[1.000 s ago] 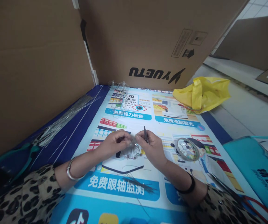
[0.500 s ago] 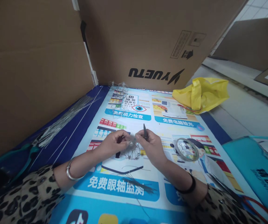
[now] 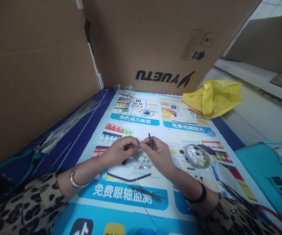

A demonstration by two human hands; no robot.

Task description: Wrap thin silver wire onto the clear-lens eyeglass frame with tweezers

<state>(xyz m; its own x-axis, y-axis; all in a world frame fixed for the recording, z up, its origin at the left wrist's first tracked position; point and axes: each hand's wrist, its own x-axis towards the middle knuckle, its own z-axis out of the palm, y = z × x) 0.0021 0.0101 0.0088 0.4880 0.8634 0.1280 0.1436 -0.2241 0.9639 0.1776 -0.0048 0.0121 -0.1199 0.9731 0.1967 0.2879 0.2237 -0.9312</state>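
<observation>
A looped, beaded wire piece [image 3: 142,160] hangs beneath the fingertips of both hands. My left hand [image 3: 120,151] is closed, pinching the wire near its top; the exact grip point is hidden by the fingers. Opposite it, my right hand [image 3: 162,156] also pinches the wire, fingertips meeting those of the left. A slim dark pointed tool [image 3: 151,141] sticks up from between the right thumb and fingers; its kind cannot be made out. Below the hands, a small bundle of thin dark wires [image 3: 148,194] lies on the printed sheet [image 3: 150,213].
Several wire pieces [image 3: 126,93] lie at the back. Long silver wires [image 3: 68,122] and teal-handled pliers [image 3: 29,171] are on the left. At right are a round clear dish [image 3: 197,156], red-handled scissors [image 3: 236,195], a teal box [image 3: 265,176] and a yellow bag [image 3: 211,99]. Cardboard walls [image 3: 141,42] stand behind.
My fingertips have come together, and the wire piece has turned between them. The dark tool in my right hand now leans more to the left.
</observation>
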